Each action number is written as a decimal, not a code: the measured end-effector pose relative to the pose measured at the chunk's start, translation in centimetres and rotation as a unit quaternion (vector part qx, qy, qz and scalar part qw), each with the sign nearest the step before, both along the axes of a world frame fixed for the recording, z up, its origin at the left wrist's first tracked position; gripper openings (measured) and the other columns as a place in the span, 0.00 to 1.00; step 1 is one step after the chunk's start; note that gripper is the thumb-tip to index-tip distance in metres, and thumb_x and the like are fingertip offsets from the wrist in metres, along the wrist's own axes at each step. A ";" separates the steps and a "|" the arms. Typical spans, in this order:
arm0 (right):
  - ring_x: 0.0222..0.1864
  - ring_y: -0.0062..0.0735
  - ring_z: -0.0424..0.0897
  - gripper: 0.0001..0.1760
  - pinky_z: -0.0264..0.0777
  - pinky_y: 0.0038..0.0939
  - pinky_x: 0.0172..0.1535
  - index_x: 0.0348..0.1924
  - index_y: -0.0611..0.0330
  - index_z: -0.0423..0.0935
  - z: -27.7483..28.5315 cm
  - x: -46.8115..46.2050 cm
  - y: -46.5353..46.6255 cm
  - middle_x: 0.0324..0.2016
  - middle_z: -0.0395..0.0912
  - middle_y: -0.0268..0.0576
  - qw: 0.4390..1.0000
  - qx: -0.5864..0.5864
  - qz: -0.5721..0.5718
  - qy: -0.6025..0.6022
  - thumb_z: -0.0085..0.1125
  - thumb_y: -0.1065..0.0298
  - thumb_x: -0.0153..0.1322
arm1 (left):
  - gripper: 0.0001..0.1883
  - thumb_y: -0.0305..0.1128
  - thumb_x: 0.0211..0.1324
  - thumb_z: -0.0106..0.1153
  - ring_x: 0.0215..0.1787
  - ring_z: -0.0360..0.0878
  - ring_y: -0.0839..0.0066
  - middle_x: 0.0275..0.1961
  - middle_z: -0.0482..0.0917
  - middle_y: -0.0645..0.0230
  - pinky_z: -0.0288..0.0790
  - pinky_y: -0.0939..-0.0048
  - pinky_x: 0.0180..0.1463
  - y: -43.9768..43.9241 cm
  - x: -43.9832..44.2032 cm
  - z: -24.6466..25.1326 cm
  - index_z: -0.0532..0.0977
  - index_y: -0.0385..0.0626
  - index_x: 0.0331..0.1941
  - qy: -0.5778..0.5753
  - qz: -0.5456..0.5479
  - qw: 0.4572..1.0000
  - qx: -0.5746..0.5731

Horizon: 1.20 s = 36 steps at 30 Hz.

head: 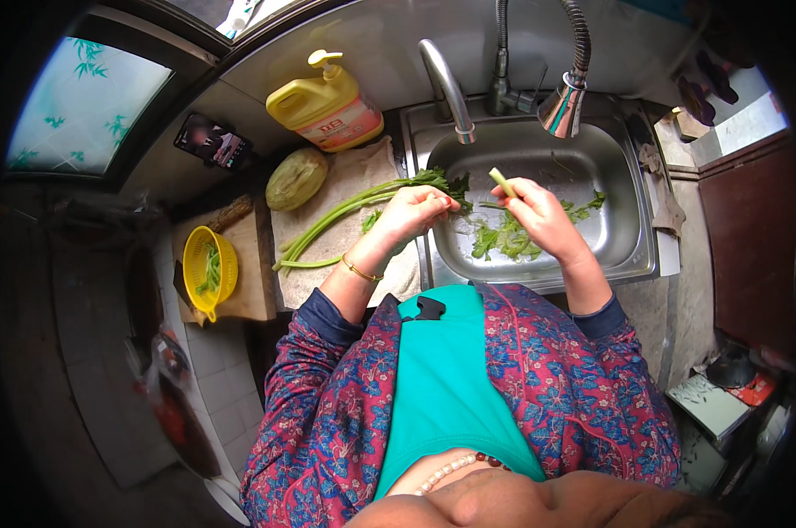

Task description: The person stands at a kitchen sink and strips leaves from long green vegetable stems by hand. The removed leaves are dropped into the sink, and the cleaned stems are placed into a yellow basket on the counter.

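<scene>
My right hand (536, 212) holds a short piece of celery stalk (501, 181) over the steel sink (609, 254). Over the sink's left edge is my left hand (424, 210), its thumb and fingertips pinched together; whether something thin is between them cannot be told. Long celery stalks (332, 221) lie on a beige cloth beside the sink, their leafy ends (460, 188) reaching past my left hand over the rim. Torn celery leaves and pale strips (507, 239) lie in the basin below my hands.
A chrome faucet (447, 86) and a hose sprayer (563, 109) hang over the sink. On the left are a pale green melon or gourd (297, 178), a yellow pump bottle (329, 109), a phone (213, 142), and a yellow colander (210, 272) of cut green pieces on a wooden board (256, 264).
</scene>
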State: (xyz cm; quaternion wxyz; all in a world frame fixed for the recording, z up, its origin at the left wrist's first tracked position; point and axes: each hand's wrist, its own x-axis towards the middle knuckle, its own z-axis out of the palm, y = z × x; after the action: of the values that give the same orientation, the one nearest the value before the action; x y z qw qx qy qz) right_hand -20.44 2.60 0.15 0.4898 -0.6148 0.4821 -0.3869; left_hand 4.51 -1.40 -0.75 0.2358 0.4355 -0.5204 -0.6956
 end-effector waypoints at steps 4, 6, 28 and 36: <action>0.28 0.16 0.72 0.12 0.67 0.21 0.34 0.48 0.62 0.75 0.6 1.2 0.1 0.27 0.76 0.33 0.994 0.089 0.049 -0.043 0.48 0.72 0.74 | 0.15 0.40 0.65 0.55 0.19 0.60 0.90 0.21 0.71 0.80 0.53 0.84 0.21 -0.2 0.4 -0.4 0.81 0.43 0.46 -0.053 -0.037 0.996 -0.064; 0.28 0.17 0.74 0.11 0.68 0.23 0.34 0.47 0.62 0.75 0.8 1.4 0.1 0.24 0.76 0.34 0.989 0.110 0.066 -0.071 0.49 0.72 0.73 | 0.16 0.37 0.65 0.53 0.19 0.61 0.89 0.25 0.76 0.76 0.55 0.85 0.22 -0.4 0.7 -0.7 0.78 0.42 0.52 -0.009 -0.014 1.000 0.006; 0.37 0.56 0.78 0.09 0.72 0.46 0.41 0.39 0.63 0.76 -0.2 3.5 0.5 0.31 0.78 0.54 0.971 -0.137 0.104 0.169 0.51 0.68 0.72 | 0.19 0.38 0.62 0.54 0.47 0.82 0.65 0.43 0.84 0.57 0.74 0.65 0.50 -0.8 0.4 2.4 0.77 0.39 0.52 -0.108 -0.130 0.951 -0.257; 0.35 0.60 0.78 0.09 0.71 0.50 0.40 0.33 0.65 0.74 -0.7 4.8 0.7 0.29 0.77 0.58 0.950 -0.160 0.114 0.242 0.52 0.68 0.71 | 0.08 0.33 0.52 0.53 0.33 0.80 0.51 0.28 0.80 0.51 0.73 0.53 0.37 0.0 -1.2 3.3 0.77 0.41 0.27 -0.346 -0.275 0.794 -0.417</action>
State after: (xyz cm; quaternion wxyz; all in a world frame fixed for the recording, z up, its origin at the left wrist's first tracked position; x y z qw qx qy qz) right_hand -15.68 3.33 -0.58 0.2947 -0.8108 0.4449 -0.2406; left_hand 3.36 -1.39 2.54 -0.0026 0.3447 -0.9048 -0.2500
